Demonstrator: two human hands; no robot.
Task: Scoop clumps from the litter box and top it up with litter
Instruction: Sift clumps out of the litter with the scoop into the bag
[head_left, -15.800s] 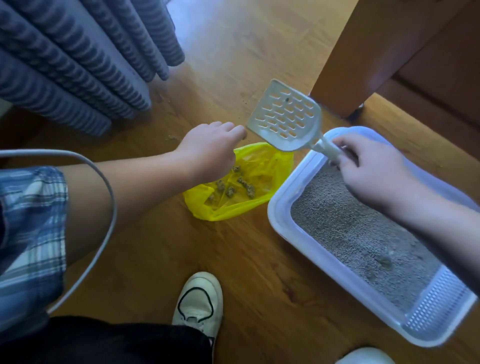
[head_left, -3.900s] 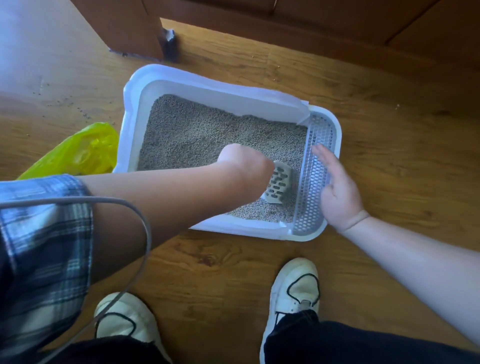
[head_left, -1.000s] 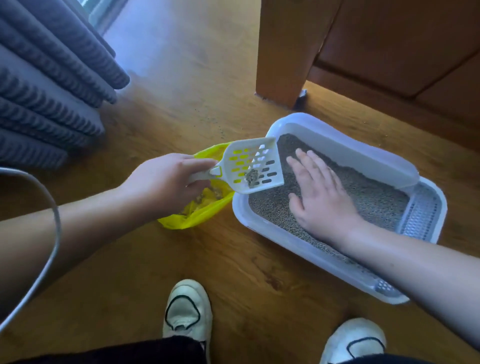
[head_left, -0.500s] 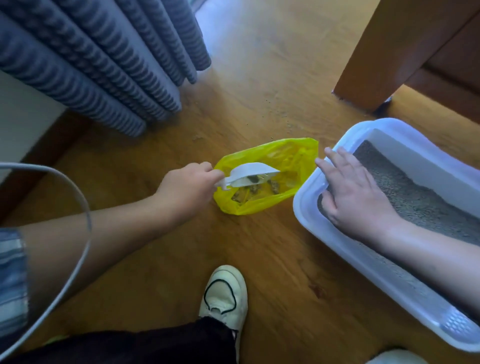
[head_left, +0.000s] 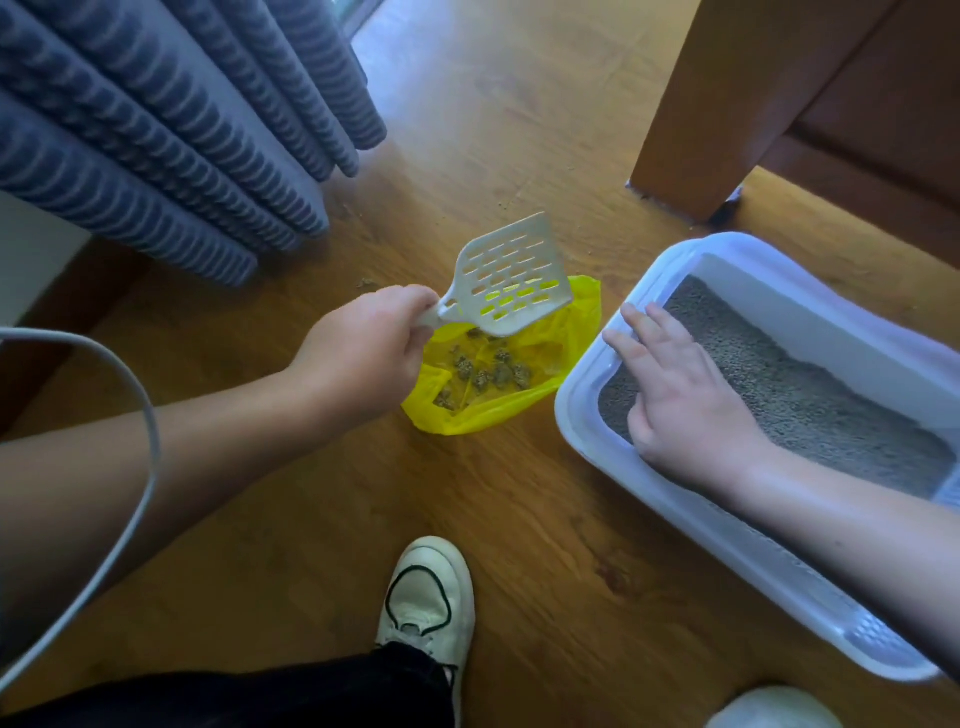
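Left hand: the left hand (head_left: 363, 348) is closed around the handle of the scoop (head_left: 506, 278); the slotted blade tilts up and away from the person, above the far edge of the bag; no clump shows on it
Right hand: the right hand (head_left: 680, 395) lies flat with fingers spread, gripping nothing; palm over the near-left corner of the litter box (head_left: 582, 415); fingertips reach the rim
Litter box: white plastic, on the wooden floor (head_left: 519, 519) at the right; grey litter (head_left: 810, 400) fills it; the right forearm crosses its near wall
Bag: a yellow bag (head_left: 545, 384) lies open on the floor just left of the box, between the two hands; several dark clumps (head_left: 493, 371) sit inside
Around: blue-grey curtain (head_left: 171, 130) folds hang at upper left, well apart from the bag; a wooden furniture leg (head_left: 727, 104) stands behind the box; a few stray grains dot the floor near the curtain
Near the person: a white shoe (head_left: 426, 597) below the bag; a second shoe at the bottom right edge; a grey cable (head_left: 135, 467) arcs across the left forearm
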